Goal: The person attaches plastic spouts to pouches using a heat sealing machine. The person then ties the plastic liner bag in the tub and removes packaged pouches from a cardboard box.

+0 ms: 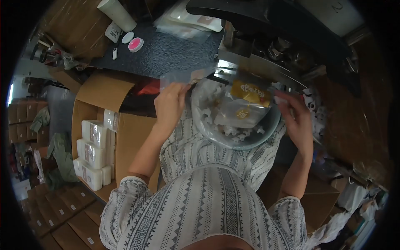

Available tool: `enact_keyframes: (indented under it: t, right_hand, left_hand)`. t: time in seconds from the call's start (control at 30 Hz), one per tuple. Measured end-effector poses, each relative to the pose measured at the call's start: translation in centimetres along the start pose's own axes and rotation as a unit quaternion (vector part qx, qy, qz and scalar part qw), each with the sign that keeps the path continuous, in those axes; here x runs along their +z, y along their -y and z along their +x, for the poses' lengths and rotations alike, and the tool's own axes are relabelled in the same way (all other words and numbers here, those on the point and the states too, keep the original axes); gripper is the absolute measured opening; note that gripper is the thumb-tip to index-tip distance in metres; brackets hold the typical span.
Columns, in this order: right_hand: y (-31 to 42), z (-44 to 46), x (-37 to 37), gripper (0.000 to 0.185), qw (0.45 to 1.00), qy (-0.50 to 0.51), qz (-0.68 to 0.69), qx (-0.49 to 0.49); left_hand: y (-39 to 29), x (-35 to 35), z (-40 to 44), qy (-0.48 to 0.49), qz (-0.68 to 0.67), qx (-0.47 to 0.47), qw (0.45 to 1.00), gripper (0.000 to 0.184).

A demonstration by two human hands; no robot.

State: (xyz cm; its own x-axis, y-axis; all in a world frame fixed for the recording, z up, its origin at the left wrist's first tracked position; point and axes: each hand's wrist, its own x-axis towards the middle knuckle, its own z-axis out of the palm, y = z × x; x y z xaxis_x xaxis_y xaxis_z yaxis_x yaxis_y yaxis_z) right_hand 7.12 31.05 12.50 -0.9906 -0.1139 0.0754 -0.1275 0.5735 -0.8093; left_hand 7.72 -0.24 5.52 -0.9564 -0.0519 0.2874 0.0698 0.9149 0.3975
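Observation:
My left hand (171, 104) pinches the edge of a clear plastic bag (177, 78) over the dark mat. On the right, my right hand (295, 118) is beside a yellow-printed clear pouch (251, 95), its fingertips near the pouch's right edge; motion blur hides whether they touch it. The pouch is above a lined basin (249, 144) on my lap, which holds small translucent white pieces (237, 134). Just beyond the basin stands a metal machine (258, 62).
An open carton (137, 143) with stacked white packs (92, 154) stands at the left. On the dark mat (166, 52) are a pink-filled tub (136, 44), a white bottle (117, 14) and clear bags (187, 21). More cartons (62, 208) lie at the lower left.

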Motion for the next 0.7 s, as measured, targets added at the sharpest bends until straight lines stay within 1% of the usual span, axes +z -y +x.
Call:
enact_keyframes:
  t: [0.03,0.07,0.13,0.17,0.2,0.23,0.27,0.3,0.37,0.4,0.43,0.47,0.5,0.53,0.57,0.6,0.63,0.67,0.7]
  right_hand:
    - [1.1,0.3,1.0,0.022,0.997,0.039,0.049,-0.04]
    - [1.8,0.6,2.2,0.022,0.997,0.038,0.05,-0.038]
    - [2.4,1.4,4.0,0.019,0.987,-0.019,-0.017,-0.16]
    - [2.5,1.5,4.3,0.019,0.987,-0.019,-0.016,-0.161]
    - [2.6,1.7,4.6,0.018,0.98,-0.01,-0.026,-0.195]
    - [2.6,1.6,4.7,0.018,0.973,0.001,-0.036,-0.228]
    - [2.6,1.5,4.6,0.018,0.973,0.001,-0.036,-0.227]
    - [2.5,1.4,4.4,0.02,0.973,0.02,-0.03,-0.23]
    - [2.3,1.1,4.0,0.021,0.972,0.037,-0.025,-0.231]
    - [2.2,1.0,3.8,0.023,0.978,0.068,-0.021,-0.196]
    - [2.0,0.8,3.5,0.025,0.982,0.099,-0.016,-0.16]
    - [1.7,0.9,3.4,0.025,0.982,0.098,-0.016,-0.16]
    - [1.2,1.0,3.5,0.026,0.989,0.082,0.024,-0.117]
    - [0.7,1.2,3.5,0.027,0.993,0.066,0.064,-0.075]
    - [0.2,1.4,3.5,0.027,0.993,0.065,0.063,-0.078]
    - [-0.4,1.4,3.4,0.027,0.996,0.003,0.052,-0.072]
    - [-0.9,1.3,3.3,0.028,0.995,-0.058,0.041,-0.066]
    - [-1.1,1.1,3.1,0.028,0.995,-0.058,0.04,-0.066]
    - [-1.3,0.6,2.9,0.027,0.995,-0.05,0.067,-0.051]
  left_hand:
    - [-1.2,-0.3,-0.4,-0.041,-0.026,0.037,0.998,0.012]
    - [-2.1,-0.8,-0.7,-0.083,-0.053,0.073,0.993,0.01]
    - [-3.1,-1.9,-0.8,-0.079,-0.055,0.078,0.992,0.01]
    - [-3.4,-2.2,-0.9,-0.075,-0.058,0.081,0.992,0.01]
    - [-3.6,-2.3,-1.0,-0.075,-0.058,0.081,0.992,0.01]
    - [-3.8,-2.3,-1.2,-0.059,-0.086,0.085,0.991,0.01]
    - [-4.0,-2.2,-1.3,-0.043,-0.114,0.09,0.988,0.009]
    - [-4.1,-2.1,-1.3,-0.042,-0.115,0.09,0.988,0.009]
    - [-4.3,-1.7,-1.3,-0.006,-0.14,0.144,0.98,0.006]
    - [-4.5,-1.3,-1.3,-0.005,-0.142,0.146,0.979,0.006]
    - [-4.7,-0.7,-1.5,0.057,-0.172,0.142,0.973,0.007]
    - [-4.9,-0.2,-1.6,0.118,-0.2,0.138,0.963,0.01]
    - [-5.4,0.4,-1.6,0.118,-0.2,0.138,0.963,0.01]
    - [-5.8,0.9,-1.5,0.204,-0.301,0.048,0.93,0.015]
    - [-6.3,1.6,-1.1,0.283,-0.393,-0.043,0.874,0.021]
    - [-6.7,2.4,-0.7,0.282,-0.394,-0.043,0.874,0.021]
    - [-7.0,3.4,0.0,0.317,-0.428,-0.1,0.841,0.025]
    - [-7.3,4.3,0.7,0.35,-0.459,-0.157,0.802,0.028]
    - [-7.6,4.9,1.5,0.35,-0.459,-0.157,0.801,0.028]
